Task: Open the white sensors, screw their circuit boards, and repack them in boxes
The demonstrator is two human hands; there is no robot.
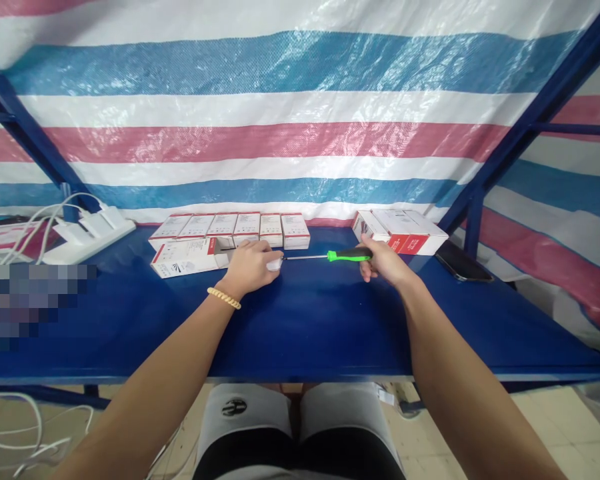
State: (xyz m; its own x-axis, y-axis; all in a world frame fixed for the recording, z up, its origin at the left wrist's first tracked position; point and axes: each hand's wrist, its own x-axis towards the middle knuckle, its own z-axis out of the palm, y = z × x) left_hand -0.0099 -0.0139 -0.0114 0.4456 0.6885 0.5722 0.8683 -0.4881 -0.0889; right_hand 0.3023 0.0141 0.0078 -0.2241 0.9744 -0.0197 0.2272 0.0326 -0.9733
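Note:
A screwdriver with a green and black handle lies level above the blue table, its shaft pointing left. My right hand is closed around the back of the handle. The fingers of my left hand are closed on a small white piece, whose exact kind I cannot make out. The screwdriver's tip reaches this piece; whether it sits in a screw is too small to tell. Just behind and left of that hand lies a white and red carton, its right end seemingly open and partly covered by my fingers.
Several small white and red boxes stand in a row at the back. More boxes sit at the back right, beside a dark phone. A white power strip with plugged-in cables is at left. Blue frame posts flank the table.

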